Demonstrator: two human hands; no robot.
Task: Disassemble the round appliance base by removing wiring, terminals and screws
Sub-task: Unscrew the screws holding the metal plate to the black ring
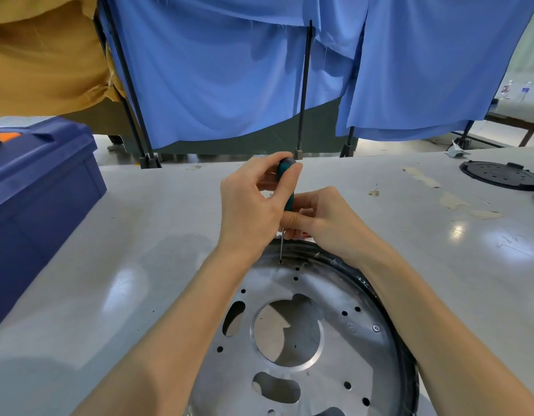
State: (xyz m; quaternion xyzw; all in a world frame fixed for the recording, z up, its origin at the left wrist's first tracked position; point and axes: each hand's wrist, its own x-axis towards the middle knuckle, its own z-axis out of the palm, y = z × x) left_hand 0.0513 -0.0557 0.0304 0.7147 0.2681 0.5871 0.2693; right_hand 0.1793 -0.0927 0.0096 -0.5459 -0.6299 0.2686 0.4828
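The round appliance base [334,301], a silver metal disc with a large centre hole and a black outer rim, lies on the table in front of me. A screwdriver [287,187] with a green and black handle stands upright, its thin shaft tip in a hole near the disc's far edge. My left hand [253,205] grips the top of the handle. My right hand [322,220] pinches the lower handle just above the shaft. One screw [376,328] sits in the disc at the right.
A blue toolbox [38,199] stands at the left on the grey table [139,235]. A black round cover [499,175] lies at the far right. Blue and yellow curtains on black poles hang behind the table's far edge.
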